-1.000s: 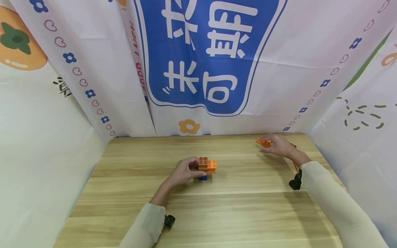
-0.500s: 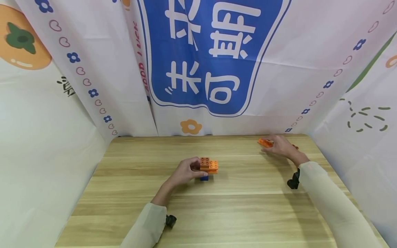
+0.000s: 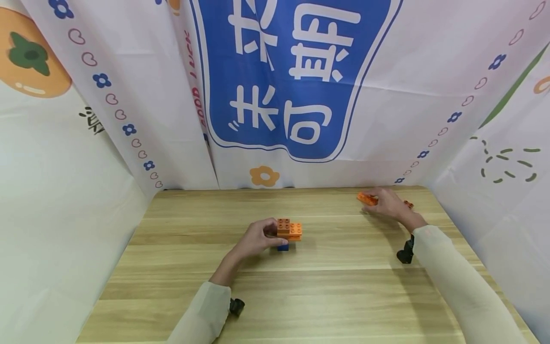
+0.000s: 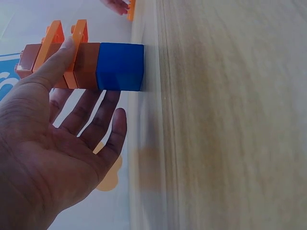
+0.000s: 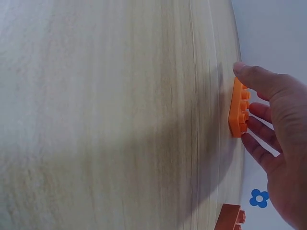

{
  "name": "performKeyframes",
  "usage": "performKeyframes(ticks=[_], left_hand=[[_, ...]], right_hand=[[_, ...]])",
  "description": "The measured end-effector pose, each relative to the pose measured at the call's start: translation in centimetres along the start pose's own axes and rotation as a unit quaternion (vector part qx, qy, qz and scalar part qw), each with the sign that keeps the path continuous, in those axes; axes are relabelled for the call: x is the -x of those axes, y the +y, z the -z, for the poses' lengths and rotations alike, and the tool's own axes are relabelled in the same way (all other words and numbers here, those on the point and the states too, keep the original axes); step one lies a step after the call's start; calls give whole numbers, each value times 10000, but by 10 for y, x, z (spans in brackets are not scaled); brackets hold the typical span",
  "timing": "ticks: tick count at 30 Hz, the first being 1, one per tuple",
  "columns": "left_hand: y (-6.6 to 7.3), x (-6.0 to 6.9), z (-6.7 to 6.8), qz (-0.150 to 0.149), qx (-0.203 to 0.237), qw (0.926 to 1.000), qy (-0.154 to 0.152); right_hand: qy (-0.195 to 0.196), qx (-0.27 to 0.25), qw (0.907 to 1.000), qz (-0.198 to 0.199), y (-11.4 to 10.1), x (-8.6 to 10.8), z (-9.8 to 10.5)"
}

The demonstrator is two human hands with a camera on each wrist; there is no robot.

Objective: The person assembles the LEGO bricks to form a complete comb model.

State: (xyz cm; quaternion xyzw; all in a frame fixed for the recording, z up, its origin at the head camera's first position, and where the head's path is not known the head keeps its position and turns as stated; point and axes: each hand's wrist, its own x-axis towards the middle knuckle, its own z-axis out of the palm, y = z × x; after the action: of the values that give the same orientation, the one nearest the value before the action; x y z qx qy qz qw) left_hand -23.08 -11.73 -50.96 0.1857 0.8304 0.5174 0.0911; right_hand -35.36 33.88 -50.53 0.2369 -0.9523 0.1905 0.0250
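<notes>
Near the table's middle my left hand (image 3: 254, 237) holds an upright stack of toy building bricks. A blue brick (image 4: 120, 67) forms its base, with brown bricks (image 3: 283, 225) and two thin orange bricks (image 3: 296, 229) above, jutting to the right. In the left wrist view, the thumb lies across the stack's orange and brown layers and the fingers reach behind it. Toward the far right, my right hand (image 3: 386, 203) has thumb and fingers about a long, flat orange brick (image 5: 237, 112) with studs up. Part of that brick is hidden behind the fingers.
A brown brick (image 5: 228, 218) lies beside the right hand, partly hidden by the wrist in the head view. The wooden table (image 3: 326, 291) meets a printed cloth (image 3: 378, 143) at the back, with cloth sides left and right.
The head view has shifted slightly. The right forearm has drawn a little to the left, uncovering more of the brown brick. The left hand and its stack keep the same pose.
</notes>
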Motion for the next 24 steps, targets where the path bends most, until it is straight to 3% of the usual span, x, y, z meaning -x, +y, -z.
performKeyframes(ticks=[11, 24], left_hand=[[0, 0, -1, 53, -115, 9999, 59], [4, 0, 0, 23, -110, 9999, 26]], right_hand=[[39, -12, 10000, -29, -2, 4, -6], [-105, 36, 9994, 330, -11, 4, -8]])
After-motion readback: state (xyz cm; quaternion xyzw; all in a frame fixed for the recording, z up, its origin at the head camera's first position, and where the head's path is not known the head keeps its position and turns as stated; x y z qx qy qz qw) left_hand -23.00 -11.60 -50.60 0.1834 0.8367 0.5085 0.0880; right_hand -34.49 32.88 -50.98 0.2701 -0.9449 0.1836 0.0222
